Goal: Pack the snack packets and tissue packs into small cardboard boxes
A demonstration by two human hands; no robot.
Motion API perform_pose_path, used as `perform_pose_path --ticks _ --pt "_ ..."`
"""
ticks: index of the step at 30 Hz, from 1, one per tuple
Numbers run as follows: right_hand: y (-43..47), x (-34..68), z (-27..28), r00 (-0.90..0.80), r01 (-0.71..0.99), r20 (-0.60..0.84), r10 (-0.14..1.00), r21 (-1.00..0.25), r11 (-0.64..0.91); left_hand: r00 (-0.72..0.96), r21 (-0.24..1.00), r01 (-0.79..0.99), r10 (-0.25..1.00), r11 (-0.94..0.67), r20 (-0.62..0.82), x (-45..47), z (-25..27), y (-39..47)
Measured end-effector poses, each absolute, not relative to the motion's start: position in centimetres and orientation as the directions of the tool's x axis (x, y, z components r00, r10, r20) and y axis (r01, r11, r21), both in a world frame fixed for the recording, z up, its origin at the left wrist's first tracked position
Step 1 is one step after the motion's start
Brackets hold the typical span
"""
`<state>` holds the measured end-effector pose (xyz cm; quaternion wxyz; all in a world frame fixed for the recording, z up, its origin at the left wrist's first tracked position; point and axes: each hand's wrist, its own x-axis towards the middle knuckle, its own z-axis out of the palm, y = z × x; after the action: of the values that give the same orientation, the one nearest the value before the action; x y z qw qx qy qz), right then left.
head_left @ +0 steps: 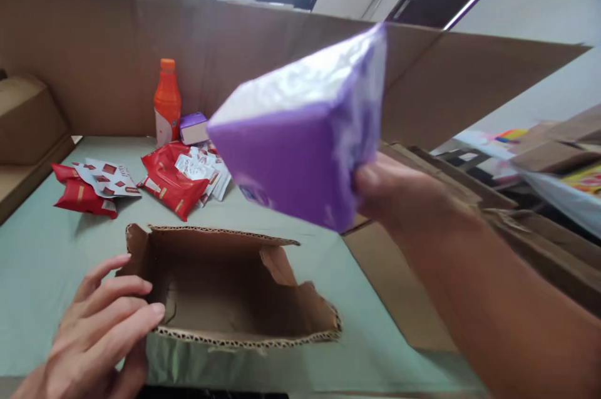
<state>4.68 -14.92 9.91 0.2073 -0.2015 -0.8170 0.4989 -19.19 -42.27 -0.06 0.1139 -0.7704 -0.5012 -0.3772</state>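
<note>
Raised above the table, my right hand grips the end of a purple and white plastic-wrapped tissue pack, which is tilted and slightly blurred. Beneath it is an open-topped cardboard box with torn, uneven edges and a bare inside. My left hand holds the box by its left end, fingers curled over the rim; its thumb is mostly hidden.
Red packets and small white sachets lie beyond the box, with another red and white packet pair left. An orange bottle and small purple box stand by the cardboard wall. Cardboard cartons flank the right.
</note>
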Motion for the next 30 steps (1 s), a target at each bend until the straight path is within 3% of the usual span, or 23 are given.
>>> perform_pose_path --ticks 2,4,8,11,18,21,26,30 --pt "-17.4 6.5 11.6 -0.900 0.199 0.038 0.434 -0.850 0.488 0.200 0.188 0.866 0.665 -0.463 0.719 -18.9 0.1 -42.3" --pt "-19.2 7.0 12.4 -0.927 0.266 -0.010 0.376 -0.723 0.637 0.183 0.177 0.873 0.643 -0.454 0.744 -18.7 0.0 -42.4" --pt "-22.1 5.8 12.3 -0.945 0.266 0.147 0.293 -0.177 0.948 0.188 0.158 0.876 0.622 -0.457 0.760 -18.5 -0.3 -42.8" --pt "-24.3 3.8 11.7 -0.975 0.192 0.142 0.172 0.136 0.972 0.205 0.134 0.877 0.612 -0.461 0.763 -18.5 -0.4 -43.0" --pt "-26.5 -0.1 10.3 -0.994 -0.088 0.016 -0.108 0.466 0.881 0.239 0.102 0.870 0.594 -0.482 0.768 -18.1 -0.4 -42.6" --pt "-26.9 -1.1 10.9 -0.992 -0.115 -0.109 -0.070 0.487 0.866 0.244 0.108 0.861 0.590 -0.497 0.770 -18.0 -0.4 -42.3" --pt "-27.3 -4.4 12.6 -0.887 0.138 -0.394 0.241 0.273 0.952 0.222 0.140 0.856 0.598 -0.498 0.770 -18.4 -0.6 -42.0" --pt "-27.1 -7.5 11.0 -0.876 0.248 -0.377 0.300 0.181 0.952 0.236 0.128 0.854 0.595 -0.504 0.769 -18.6 -0.5 -41.7"
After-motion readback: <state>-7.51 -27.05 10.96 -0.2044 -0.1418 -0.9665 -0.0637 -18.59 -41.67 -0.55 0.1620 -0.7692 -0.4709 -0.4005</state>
